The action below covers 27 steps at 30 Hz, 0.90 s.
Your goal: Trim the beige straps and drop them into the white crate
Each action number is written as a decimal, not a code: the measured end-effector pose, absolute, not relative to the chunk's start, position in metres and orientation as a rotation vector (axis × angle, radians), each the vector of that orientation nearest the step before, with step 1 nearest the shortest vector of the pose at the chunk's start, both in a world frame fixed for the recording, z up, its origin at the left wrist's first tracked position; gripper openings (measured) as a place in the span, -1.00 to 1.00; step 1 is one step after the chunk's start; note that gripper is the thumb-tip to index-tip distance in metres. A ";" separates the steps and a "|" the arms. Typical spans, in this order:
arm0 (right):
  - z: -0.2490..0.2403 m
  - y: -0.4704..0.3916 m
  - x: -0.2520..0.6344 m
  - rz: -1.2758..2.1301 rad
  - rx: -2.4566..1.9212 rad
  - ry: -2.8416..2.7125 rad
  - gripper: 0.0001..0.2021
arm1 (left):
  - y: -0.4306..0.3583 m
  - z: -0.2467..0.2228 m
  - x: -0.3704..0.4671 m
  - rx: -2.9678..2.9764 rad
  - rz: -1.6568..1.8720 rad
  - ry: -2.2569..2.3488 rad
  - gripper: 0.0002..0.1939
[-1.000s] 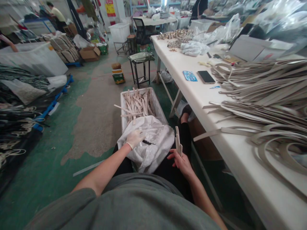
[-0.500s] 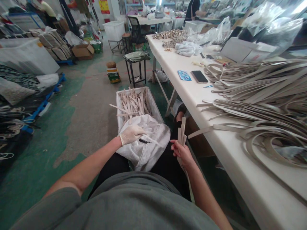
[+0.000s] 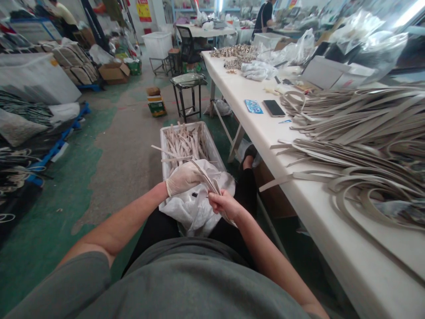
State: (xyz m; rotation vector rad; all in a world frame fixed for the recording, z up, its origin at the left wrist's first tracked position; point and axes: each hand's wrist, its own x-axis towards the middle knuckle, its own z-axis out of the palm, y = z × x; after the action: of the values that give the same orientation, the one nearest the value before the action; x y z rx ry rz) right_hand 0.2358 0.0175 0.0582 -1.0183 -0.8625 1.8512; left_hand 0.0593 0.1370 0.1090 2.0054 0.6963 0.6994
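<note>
Over my lap lies a white plastic bag (image 3: 189, 218) with a small black item on it. My right hand (image 3: 224, 204) is closed around several beige strips (image 3: 212, 185), which slant up to the left above the bag. At their upper end is my left hand (image 3: 184, 178), in a pale glove, with its fingers pressed together; whether they pinch a strip is too small to tell. Just beyond the bag, a white crate (image 3: 215, 148) holds many short beige strips (image 3: 186, 141).
On my right stands a long white table (image 3: 232, 93) with long beige straps (image 3: 361, 110), a phone (image 3: 274, 108) and a blue card (image 3: 253, 106). A black stool (image 3: 187, 91) is beyond the crate. A person (image 3: 264, 20) is at the back.
My right hand has moved left with the strips, from beside my thigh to over the bag. The strips now lean left and meet my left hand, which has shifted slightly.
</note>
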 end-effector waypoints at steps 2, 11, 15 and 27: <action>0.056 0.018 0.234 1.868 -0.961 -0.813 -0.57 | 0.135 0.105 0.057 2.012 0.654 0.573 -0.90; 0.048 0.022 0.228 1.962 -0.893 -0.729 -0.61 | 0.133 0.081 0.052 2.361 0.774 0.333 -0.74; 0.055 0.025 0.223 1.813 -1.035 -0.685 -0.62 | 0.139 0.076 0.037 2.512 0.678 0.784 -0.71; 0.045 0.043 0.214 1.351 -1.458 -0.926 -0.78 | 0.076 0.048 0.054 1.426 0.553 1.036 -0.66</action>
State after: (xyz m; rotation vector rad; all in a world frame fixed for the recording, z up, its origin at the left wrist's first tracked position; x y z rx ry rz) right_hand 0.2142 0.0431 0.0446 -1.4575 -0.9255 1.3513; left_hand 0.0540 0.0757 0.0480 1.4256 1.0357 0.5532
